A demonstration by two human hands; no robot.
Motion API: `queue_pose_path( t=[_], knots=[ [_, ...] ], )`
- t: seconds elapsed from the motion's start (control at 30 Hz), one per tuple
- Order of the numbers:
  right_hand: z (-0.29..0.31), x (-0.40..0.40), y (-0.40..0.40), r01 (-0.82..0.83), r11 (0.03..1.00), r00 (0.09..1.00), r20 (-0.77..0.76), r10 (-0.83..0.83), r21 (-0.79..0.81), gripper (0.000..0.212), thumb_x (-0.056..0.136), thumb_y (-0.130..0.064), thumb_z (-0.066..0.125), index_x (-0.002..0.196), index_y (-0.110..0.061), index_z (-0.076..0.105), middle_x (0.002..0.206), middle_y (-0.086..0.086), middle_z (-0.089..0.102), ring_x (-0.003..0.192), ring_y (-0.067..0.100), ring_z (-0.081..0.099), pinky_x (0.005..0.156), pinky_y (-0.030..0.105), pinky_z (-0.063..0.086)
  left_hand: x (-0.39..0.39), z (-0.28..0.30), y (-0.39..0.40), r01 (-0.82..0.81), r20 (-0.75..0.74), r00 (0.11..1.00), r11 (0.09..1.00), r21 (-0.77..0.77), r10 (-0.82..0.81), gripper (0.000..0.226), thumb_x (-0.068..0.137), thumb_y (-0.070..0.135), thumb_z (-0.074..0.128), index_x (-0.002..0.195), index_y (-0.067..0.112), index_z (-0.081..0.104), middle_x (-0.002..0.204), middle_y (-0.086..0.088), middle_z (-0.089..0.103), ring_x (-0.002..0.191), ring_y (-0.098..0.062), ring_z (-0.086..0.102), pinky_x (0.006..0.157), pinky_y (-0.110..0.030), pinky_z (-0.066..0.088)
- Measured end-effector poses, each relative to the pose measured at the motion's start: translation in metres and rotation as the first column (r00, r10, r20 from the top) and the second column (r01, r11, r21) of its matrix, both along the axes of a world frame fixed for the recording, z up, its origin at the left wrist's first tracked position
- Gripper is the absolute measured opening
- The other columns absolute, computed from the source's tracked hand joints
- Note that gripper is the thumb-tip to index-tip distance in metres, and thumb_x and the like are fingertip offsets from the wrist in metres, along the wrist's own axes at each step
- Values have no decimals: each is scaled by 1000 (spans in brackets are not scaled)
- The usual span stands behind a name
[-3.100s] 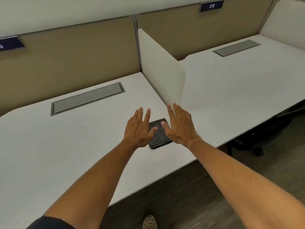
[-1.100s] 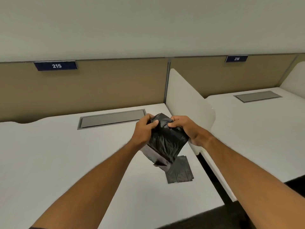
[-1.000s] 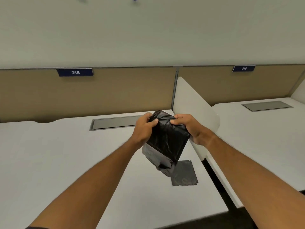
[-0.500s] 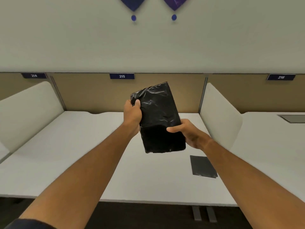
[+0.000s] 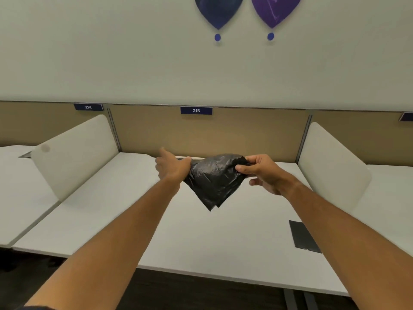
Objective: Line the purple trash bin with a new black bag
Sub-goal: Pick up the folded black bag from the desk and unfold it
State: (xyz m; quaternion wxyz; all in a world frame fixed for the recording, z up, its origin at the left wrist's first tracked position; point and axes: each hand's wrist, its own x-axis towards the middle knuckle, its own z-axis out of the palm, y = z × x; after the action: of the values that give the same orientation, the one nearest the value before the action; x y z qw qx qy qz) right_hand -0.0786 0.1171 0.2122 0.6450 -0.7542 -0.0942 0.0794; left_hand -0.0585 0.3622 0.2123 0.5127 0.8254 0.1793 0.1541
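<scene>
Head view: the task is at an early stage. The black bag [image 5: 213, 182] is off the tabletop [image 5: 201, 238] and held up in the air between both hands, above the middle of the tabletop toward its far edge. It is only partly unfolded: it hangs as a crumpled, layered triangle with its point downward, and its mouth is not yet open as far as can be seen. The left hand [image 5: 172, 167] has its fingers clenched on the bag's upper left corner, thumb raised. The right hand [image 5: 262, 173] pinches the upper right corner between thumb and forefinger, with the other fingers loosely curled below.

What seems done: a bag has been picked up and partly loosened. What is left, by my judgement, is nearly everything else: shaking the bag fully out, finding and spreading its mouth, carrying it to the bin, pushing it in and folding its rim over the edge.

Containers: the purple trash bin does not show anywhere in this view, so whether it is empty or already lined cannot be told. The bag itself holds nothing visible. A flat dark folded piece [image 5: 304, 237], perhaps a spare bag, lies near the front right corner of the tabletop, partly behind the right forearm.
</scene>
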Motion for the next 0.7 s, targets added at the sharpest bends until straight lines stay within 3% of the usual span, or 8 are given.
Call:
queue_pose_path(
  t=[0.1, 0.17, 0.23, 0.33, 0.43, 0.57, 0.7],
  knots=[
    [8, 8, 29, 42, 998, 998, 39, -43, 37, 9, 82, -18, 76, 87, -10, 76, 76, 5, 75, 64, 12, 66, 46, 19, 41, -5, -1, 2, 59, 114, 989, 953, 297, -97, 65, 82, 36, 70, 138, 18, 43, 135, -13, 43, 128, -32, 39, 105, -44, 36],
    [12, 13, 46, 93, 995, 994, 60, -96, 47, 19, 78, -21, 79, 89, -6, 74, 72, 3, 74, 59, 11, 64, 44, 18, 42, -6, 0, 2, 245, 231, 925, 937, 250, -303, 36, 82, 32, 70, 115, 18, 64, 116, -7, 60, 112, -19, 57, 93, -32, 47],
    [16, 18, 59, 121, 991, 989, 81, -125, 56, 21, 75, -24, 82, 83, -7, 74, 68, 2, 72, 58, 11, 65, 46, 20, 45, -11, 0, 3, 485, 254, 817, 855, 183, -518, 19, 80, 31, 73, 97, 21, 71, 88, 2, 71, 81, 1, 66, 66, -15, 49],
    [18, 21, 72, 147, 987, 983, 102, -154, 67, 25, 73, -29, 83, 79, -7, 74, 69, 5, 73, 64, 18, 70, 54, 24, 53, -13, 1, 4, 608, 255, 714, 758, 237, -652, 31, 77, 40, 76, 101, 20, 73, 80, 12, 70, 73, 9, 66, 57, -7, 47],
    [18, 21, 77, 121, 984, 987, 86, -133, 132, 26, 76, -28, 79, 85, -4, 75, 79, 10, 76, 75, 25, 74, 61, 27, 57, -10, 1, 5, 605, 292, 701, 760, 238, -650, 34, 77, 37, 78, 102, 16, 74, 82, 9, 73, 74, 5, 68, 65, -13, 54],
    [17, 21, 73, 29, 952, 1000, -19, -25, 303, 18, 89, -4, 65, 103, 5, 71, 99, 20, 74, 93, 32, 72, 74, 33, 59, -7, 2, 3, 581, 329, 724, 793, 183, -607, 20, 87, 22, 68, 101, 10, 77, 84, -5, 77, 77, -15, 73, 74, -37, 61],
    [17, 21, 69, 48, 962, 998, 20, -55, 268, 20, 82, -8, 70, 98, 4, 72, 93, 18, 76, 89, 31, 73, 72, 33, 60, -3, 4, -2, 571, 323, 746, 809, 142, -583, 22, 93, 19, 60, 92, 3, 76, 81, -19, 74, 77, -36, 70, 70, -49, 59]
  ],
)
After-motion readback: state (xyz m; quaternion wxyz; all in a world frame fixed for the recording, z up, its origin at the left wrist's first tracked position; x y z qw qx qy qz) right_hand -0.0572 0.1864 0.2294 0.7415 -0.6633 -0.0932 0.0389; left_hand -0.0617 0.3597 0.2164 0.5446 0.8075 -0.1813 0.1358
